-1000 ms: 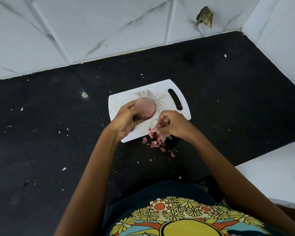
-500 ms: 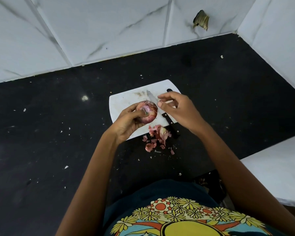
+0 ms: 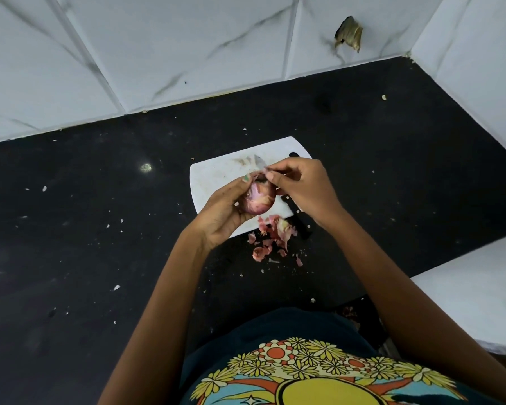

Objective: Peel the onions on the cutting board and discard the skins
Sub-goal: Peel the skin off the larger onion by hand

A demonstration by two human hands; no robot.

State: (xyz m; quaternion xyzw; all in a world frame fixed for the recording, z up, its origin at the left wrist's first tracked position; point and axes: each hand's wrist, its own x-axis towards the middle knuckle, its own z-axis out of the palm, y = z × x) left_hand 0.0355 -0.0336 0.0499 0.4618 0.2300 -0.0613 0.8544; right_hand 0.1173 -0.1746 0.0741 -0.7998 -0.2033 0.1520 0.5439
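A partly peeled red onion [image 3: 258,201] is held above the white cutting board [image 3: 216,176], gripped by my left hand [image 3: 224,210] from below and the left. My right hand [image 3: 300,185] reaches in from the right and pinches a strip of skin at the onion's top with thumb and forefinger. A pile of pink skins [image 3: 270,236] lies at the board's near edge and on the black counter. A black-handled knife [image 3: 300,220] lies on the board, its blade tip [image 3: 259,162] showing beyond the hands.
The black counter [image 3: 100,229] is strewn with small white crumbs. Tiled walls close off the back and right. A white ledge [image 3: 473,293] stands at the near right. A damaged spot [image 3: 348,33] marks the back wall.
My right hand dropped skins on the pile, then rose to the onion's top and now pinches a new strip. My left hand turned the onion slightly.
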